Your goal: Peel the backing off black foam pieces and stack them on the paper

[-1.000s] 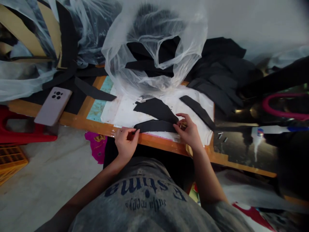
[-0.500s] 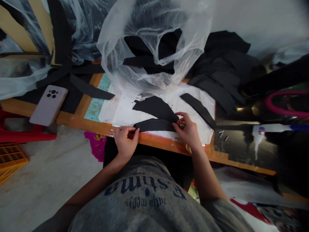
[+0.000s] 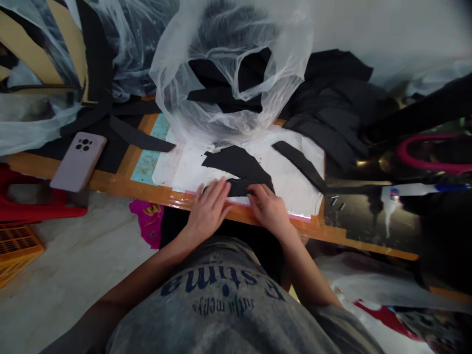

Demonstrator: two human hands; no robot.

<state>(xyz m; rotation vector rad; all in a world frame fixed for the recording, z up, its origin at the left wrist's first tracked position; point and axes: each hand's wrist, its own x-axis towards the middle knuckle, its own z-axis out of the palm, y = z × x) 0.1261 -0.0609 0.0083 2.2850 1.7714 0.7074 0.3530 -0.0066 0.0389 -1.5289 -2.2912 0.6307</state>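
A narrow black strip (image 3: pixel 239 187) lies along the front edge of the white sheet (image 3: pixel 188 169), partly covered by both hands. My left hand (image 3: pixel 208 206) rests flat over its left part, fingers stretched out. With fingers bent and close together, my right hand (image 3: pixel 269 209) grips the strip toward its right end; the thumb is partly hidden. Just behind them is a wider black cut piece (image 3: pixel 238 162), its lower edge meeting the strip. Another black strip (image 3: pixel 298 162) lies slanted on the right of the sheet.
A clear plastic bag (image 3: pixel 169 98) holding black pieces stands behind the sheet. Black pieces (image 3: pixel 332 108) are heaped to its right. A phone (image 3: pixel 79 162) lies at the left, a white glue bottle (image 3: pixel 405 191) at the right. Below left are a red stool (image 3: pixel 44 209) and a yellow crate (image 3: pixel 18 250).
Both hands have moved inward along the strip. My left hand has gone from pinching the left end to lying flat on it. My right hand has shifted left from the right end.
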